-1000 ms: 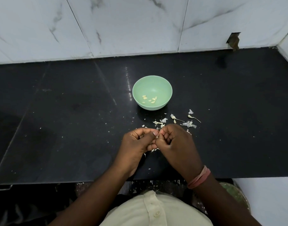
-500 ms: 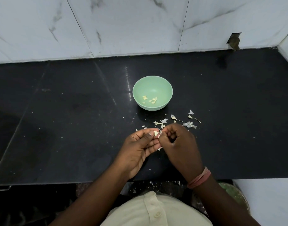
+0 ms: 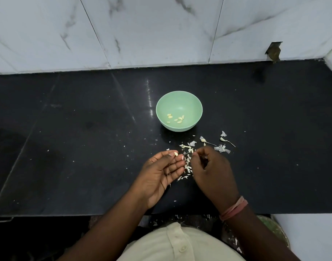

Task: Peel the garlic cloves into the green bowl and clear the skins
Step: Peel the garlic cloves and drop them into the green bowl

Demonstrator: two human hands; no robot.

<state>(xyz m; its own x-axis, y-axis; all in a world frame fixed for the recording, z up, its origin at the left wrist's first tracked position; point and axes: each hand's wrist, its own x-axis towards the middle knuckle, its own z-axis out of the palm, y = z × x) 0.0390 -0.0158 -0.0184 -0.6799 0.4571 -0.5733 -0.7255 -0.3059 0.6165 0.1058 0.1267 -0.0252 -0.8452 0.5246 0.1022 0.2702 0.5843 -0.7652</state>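
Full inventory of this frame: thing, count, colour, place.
green bowl: one, pale green, centre of the counter.
peeled cloves: several, cream, in the bowl's bottom.
garlic clove: one, cream, at the left hand's fingertips.
garlic skins: many scraps, whitish, strewn on the counter between the bowl and the hands.
stems: two, pale, right of the skins.
counter: one, black, glossy.
wall tiles: white, marbled, behind the counter.
wrist thread: pink, right wrist.
left hand: palm up, holds the clove.
right hand: fingers curled, contents hidden.
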